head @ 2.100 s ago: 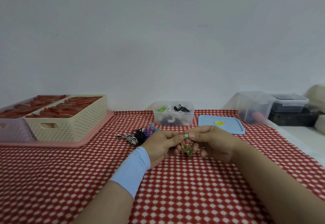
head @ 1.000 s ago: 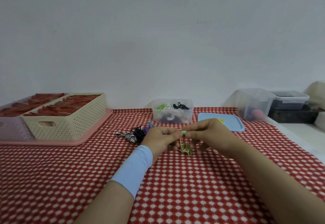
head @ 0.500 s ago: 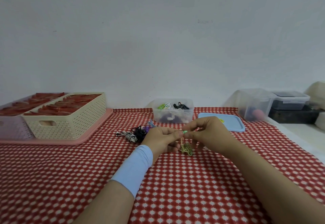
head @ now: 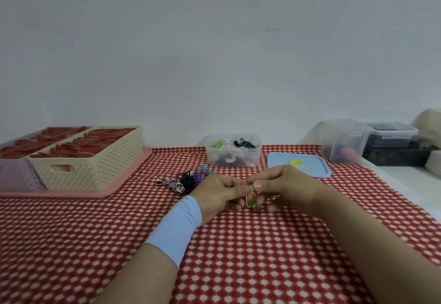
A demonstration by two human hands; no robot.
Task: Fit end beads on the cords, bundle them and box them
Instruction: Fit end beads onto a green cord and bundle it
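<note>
Little change in 2 s: left hand (head: 220,194) and right hand (head: 285,185) still pinch the green bead (head: 251,187), cord (head: 252,203) dangling, near side of tub (head: 233,159), so fitting probably unfinished.

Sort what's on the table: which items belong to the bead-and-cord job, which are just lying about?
In the job:
left hand pinching the olive cord
right hand pinching the green bead
loose cord bundles
clear box of cords
blue lid

Lying about:
cream basket on the pink tray
clear tub and dark lidded tub, far right
</note>
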